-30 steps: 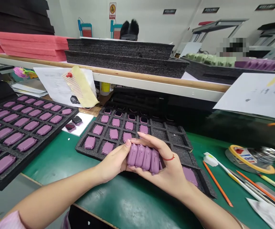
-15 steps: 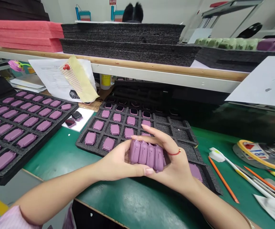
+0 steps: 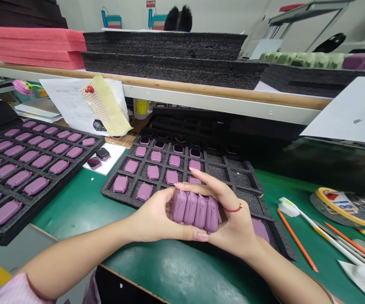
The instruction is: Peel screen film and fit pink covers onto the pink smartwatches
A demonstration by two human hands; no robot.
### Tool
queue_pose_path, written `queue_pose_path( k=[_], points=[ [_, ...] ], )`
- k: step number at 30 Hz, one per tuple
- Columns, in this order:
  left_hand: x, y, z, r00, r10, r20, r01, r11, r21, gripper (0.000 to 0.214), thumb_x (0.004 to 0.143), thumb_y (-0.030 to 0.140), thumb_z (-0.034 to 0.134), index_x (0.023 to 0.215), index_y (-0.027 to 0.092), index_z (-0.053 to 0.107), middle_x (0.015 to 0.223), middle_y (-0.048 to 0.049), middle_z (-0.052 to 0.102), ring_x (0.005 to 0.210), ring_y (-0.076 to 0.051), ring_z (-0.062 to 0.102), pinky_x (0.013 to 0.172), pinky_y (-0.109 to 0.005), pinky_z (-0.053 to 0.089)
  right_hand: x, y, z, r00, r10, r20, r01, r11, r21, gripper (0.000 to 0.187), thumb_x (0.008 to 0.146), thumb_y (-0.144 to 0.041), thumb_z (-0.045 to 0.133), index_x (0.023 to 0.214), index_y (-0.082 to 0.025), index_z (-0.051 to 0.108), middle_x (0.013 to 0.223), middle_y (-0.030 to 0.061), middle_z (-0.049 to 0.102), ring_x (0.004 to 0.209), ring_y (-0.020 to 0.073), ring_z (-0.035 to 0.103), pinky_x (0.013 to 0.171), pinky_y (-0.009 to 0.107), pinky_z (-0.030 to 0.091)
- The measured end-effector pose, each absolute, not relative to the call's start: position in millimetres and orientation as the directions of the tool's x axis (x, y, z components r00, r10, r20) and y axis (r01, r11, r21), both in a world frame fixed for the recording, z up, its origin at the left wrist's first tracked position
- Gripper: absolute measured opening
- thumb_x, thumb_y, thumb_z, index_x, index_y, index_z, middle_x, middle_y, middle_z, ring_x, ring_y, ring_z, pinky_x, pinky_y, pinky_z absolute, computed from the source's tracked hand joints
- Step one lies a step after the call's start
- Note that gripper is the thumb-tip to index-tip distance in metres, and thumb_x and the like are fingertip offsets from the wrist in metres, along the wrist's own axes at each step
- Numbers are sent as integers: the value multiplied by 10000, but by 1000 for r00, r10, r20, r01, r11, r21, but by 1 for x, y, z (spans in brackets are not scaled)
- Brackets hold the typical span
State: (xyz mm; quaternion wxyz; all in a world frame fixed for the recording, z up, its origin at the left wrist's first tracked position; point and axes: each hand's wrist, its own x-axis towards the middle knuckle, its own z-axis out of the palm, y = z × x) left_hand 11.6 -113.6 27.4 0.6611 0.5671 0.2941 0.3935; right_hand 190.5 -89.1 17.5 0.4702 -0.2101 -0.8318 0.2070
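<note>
Between my two hands is a row of several purple watch cases [image 3: 195, 210], standing side by side on edge. My left hand [image 3: 160, 217] wraps the row's left end, its thumb along the lower front. From the right, my right hand [image 3: 230, 219] closes round the other end, fingers arched over the top and a red string ring on one finger. Behind and below them lies a black foam tray [image 3: 128, 196], with purple watch cases [image 3: 153, 172] in its left compartments. Part of another purple case [image 3: 260, 229] shows beyond my right wrist.
At left lies a second foam tray [image 3: 9, 231] filled with purple cases. Two watches [image 3: 98, 158] rest on white paper. Right of the middle tray are an orange stick [image 3: 298, 240], a white brush [image 3: 306, 217] and a tape roll [image 3: 344, 207]. A shelf edge [image 3: 201, 93] crosses above.
The row of watch cases has tilted slightly and shifted a little downward in my hands. My left thumb has slid slightly to the right; both hands keep their hold.
</note>
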Motion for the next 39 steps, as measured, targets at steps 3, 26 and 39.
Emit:
queue_pose_path(
  k=[3,26,39],
  points=[
    [11,-114,27,519,853,56,-187,49,981,435,680,198,882,1074,165,703,1052,-63,741,1001,-216,702,952,-363,547,191,-89,18,-476,541,693,155,828,-539,893,800,-289,839,1553,-289,360,1317,70,705,1124,258,727,980,376,624],
    [9,-113,28,531,848,2,-188,116,975,503,663,193,897,1114,188,675,1056,-33,721,1007,-191,684,913,-318,539,195,-92,18,-528,517,673,155,839,-522,891,857,-342,790,1594,-286,292,1338,94,692,1170,265,704,1032,407,594],
    [12,-110,22,503,863,46,-165,44,985,375,692,274,888,1007,159,719,999,-44,732,954,-200,677,912,-333,528,187,-94,21,-621,391,679,191,916,-353,862,940,-318,689,1627,-269,171,1410,137,633,1318,292,599,1094,492,529]
  ],
)
